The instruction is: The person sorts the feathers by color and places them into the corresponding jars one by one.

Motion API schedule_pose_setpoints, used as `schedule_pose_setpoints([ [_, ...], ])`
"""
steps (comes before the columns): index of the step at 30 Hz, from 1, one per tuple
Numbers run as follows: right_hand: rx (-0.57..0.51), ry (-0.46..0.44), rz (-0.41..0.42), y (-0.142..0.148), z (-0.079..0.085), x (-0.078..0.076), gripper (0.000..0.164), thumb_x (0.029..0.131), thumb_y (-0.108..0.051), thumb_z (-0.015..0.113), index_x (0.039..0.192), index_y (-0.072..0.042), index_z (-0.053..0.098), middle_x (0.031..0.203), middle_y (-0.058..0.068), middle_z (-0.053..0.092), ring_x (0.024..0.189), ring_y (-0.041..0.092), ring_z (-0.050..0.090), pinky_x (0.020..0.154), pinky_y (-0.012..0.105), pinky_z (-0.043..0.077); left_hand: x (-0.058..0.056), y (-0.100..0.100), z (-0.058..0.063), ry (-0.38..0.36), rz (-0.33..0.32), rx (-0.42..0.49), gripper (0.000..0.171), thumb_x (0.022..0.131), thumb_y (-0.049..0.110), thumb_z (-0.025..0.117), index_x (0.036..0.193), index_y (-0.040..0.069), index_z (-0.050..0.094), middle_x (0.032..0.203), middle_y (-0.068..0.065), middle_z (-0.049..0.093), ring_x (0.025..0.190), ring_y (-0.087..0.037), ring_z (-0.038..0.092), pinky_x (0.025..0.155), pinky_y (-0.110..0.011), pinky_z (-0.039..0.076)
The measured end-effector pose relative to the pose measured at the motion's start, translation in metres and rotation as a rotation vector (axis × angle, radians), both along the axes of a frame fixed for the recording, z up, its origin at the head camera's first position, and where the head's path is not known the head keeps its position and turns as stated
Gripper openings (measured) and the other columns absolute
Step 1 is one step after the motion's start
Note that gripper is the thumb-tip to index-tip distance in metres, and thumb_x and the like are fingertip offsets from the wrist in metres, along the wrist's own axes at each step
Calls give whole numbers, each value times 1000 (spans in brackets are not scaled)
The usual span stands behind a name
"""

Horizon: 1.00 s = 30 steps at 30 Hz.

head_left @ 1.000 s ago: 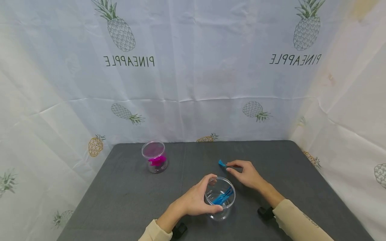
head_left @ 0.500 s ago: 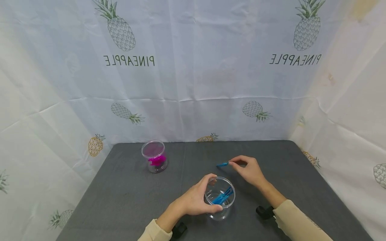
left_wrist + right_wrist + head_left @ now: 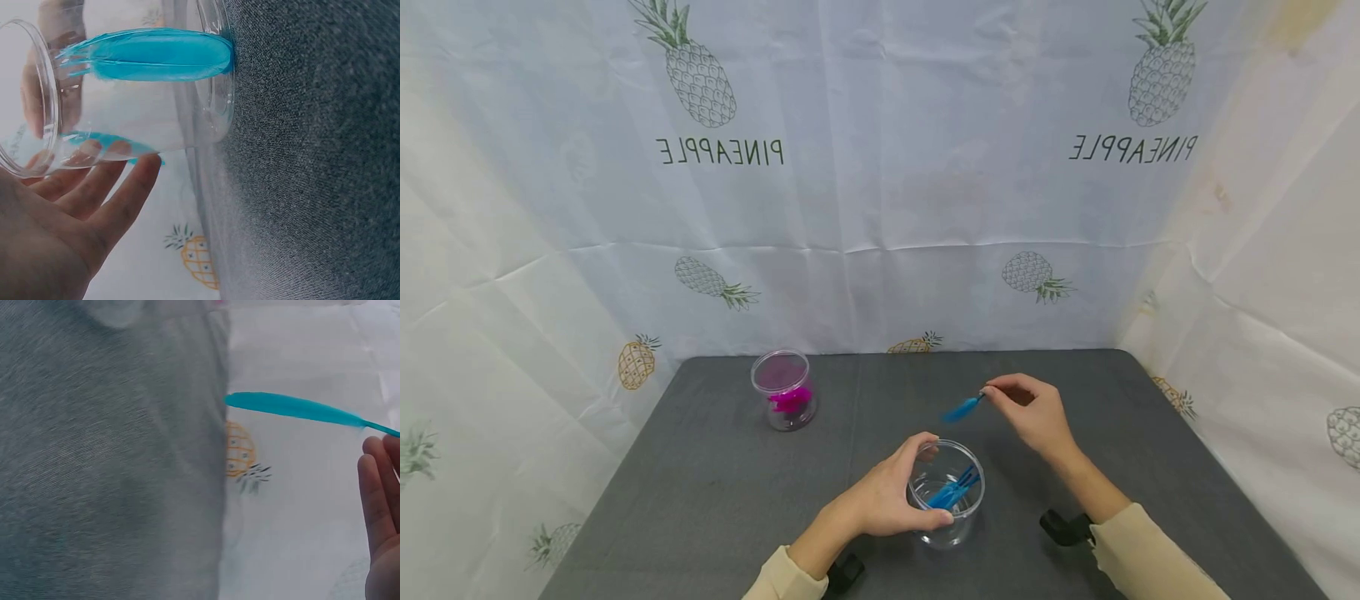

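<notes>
My left hand [image 3: 891,500] grips a clear plastic jar [image 3: 947,537] near its rim, thumb on the near side and fingers round the far side. The jar stands upright on the table. Inside it lean several blue feathers [image 3: 156,55], quills towards the mouth. Up and to the right of the jar, my right hand [image 3: 1033,412] pinches another blue feather [image 3: 962,409] by its quill, above the table. The vane of that feather points left, and in the right wrist view it shows at full length while the pinching fingertips are partly out of frame.
A second clear jar [image 3: 792,417] with bright pink contents stands at the table's back left; its top looks purplish. The dark grey table [image 3: 737,500] ends at a white curtain [image 3: 880,192] printed with pineapples.
My right hand has picked the blue feather up from the table by its quill and raised it, moving slightly right and away. My left hand and the jar have stayed put.
</notes>
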State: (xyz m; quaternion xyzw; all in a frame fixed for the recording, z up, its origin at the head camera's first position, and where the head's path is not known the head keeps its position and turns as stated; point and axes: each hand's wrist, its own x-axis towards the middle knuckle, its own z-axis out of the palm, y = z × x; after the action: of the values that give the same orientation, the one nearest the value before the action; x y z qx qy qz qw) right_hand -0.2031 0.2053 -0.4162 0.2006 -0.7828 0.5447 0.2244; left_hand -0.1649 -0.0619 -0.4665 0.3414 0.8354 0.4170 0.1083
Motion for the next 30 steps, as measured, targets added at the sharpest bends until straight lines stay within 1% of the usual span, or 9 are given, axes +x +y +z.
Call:
schedule_pose_setpoints([
  [4, -73, 35, 5, 5, -1, -4, 15, 88, 14, 69, 101, 7, 72, 91, 23, 72, 80, 19, 73, 71, 21, 58, 0, 0, 0, 5, 4, 2, 91, 86, 60, 71, 155, 27, 23, 152, -7, 46, 137, -13, 47, 106, -45, 46],
  [6, -93, 79, 15, 7, -1, -6, 18, 87, 16, 69, 102, 6, 73, 90, 22, 72, 79, 14, 73, 71, 21, 58, 0, 0, 0, 6, 5, 2, 91, 86, 60, 71, 155, 26, 23, 152, -7, 46, 137, -14, 47, 106, -45, 46],
  [10, -120, 172, 49, 8, 6, -3, 21, 85, 21, 69, 102, 9, 72, 89, 20, 73, 79, 12, 73, 71, 21, 58, -1, 0, -1, 10, 4, 3, 90, 87, 60, 71, 155, 26, 23, 151, -7, 46, 137, -14, 47, 106, -44, 46],
  [12, -116, 194, 58, 9, 11, -1, 21, 84, 21, 68, 102, 10, 71, 89, 16, 73, 78, 12, 73, 72, 21, 58, -2, 0, -1, 20, 3, 4, 90, 87, 58, 72, 155, 26, 24, 151, -7, 46, 136, -14, 47, 106, -44, 46],
  [13, -114, 200, 60, 9, 13, 0, 21, 84, 21, 68, 102, 10, 71, 89, 14, 74, 78, 13, 74, 72, 21, 58, -2, 1, -1, 19, 3, 4, 89, 87, 56, 73, 155, 27, 23, 151, -6, 46, 137, -14, 47, 106, -44, 46],
  [16, -113, 211, 62, 10, 20, 4, 20, 85, 20, 68, 103, 11, 71, 90, 7, 74, 78, 13, 73, 72, 22, 58, -1, 0, 0, 12, 4, 3, 89, 87, 54, 74, 155, 26, 24, 151, -6, 46, 137, -15, 47, 107, -45, 45],
  [20, -142, 219, 68, 10, 28, 11, 18, 86, 19, 68, 102, 13, 70, 90, 2, 75, 77, 11, 73, 72, 22, 58, -1, -1, -1, 8, 2, -3, 91, 87, 57, 72, 156, 21, 24, 151, -7, 46, 137, -15, 46, 107, -46, 45],
  [26, -181, 230, 71, 9, 36, 17, 15, 87, 19, 68, 101, 15, 69, 90, -3, 75, 78, 10, 73, 72, 23, 59, -1, 0, -1, 20, 7, -3, 90, 86, 61, 71, 155, 28, 23, 151, -6, 47, 137, -14, 47, 105, -44, 47],
  [30, -196, 220, 87, 7, 35, 20, 15, 86, 18, 69, 101, 15, 68, 90, -3, 75, 78, 11, 73, 72, 24, 59, -1, 0, 0, 12, 7, 0, 88, 87, 57, 72, 155, 29, 23, 151, -7, 47, 137, -14, 47, 104, -45, 47],
])
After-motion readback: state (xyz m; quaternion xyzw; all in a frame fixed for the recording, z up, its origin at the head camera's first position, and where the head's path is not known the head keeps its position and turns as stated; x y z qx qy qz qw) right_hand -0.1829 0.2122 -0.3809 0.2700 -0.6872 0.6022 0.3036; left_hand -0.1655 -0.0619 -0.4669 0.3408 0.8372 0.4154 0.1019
